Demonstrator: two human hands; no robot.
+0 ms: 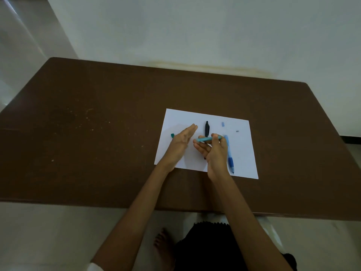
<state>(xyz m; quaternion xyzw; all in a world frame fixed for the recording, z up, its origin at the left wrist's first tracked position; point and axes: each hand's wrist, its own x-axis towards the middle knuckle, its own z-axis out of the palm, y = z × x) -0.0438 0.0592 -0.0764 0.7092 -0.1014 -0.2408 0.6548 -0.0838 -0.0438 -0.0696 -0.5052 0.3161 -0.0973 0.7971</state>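
Right hand (214,153) pinches the teal pen (204,139) crosswise in thumb and curled fingers, above the paper (244,153). Left hand (180,142), just left of the grip, is flat and holds nothing. Blue pen (229,155) lies just right of the grip; black pen (206,129) lies beyond it.

Bare forearms (136,202), black garment (211,249), white sleeve edge (93,267)

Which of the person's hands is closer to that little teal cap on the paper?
Left. The left hand lies open just right of the teal cap; the right hand is farther right, its fingers gripping a teal pen.
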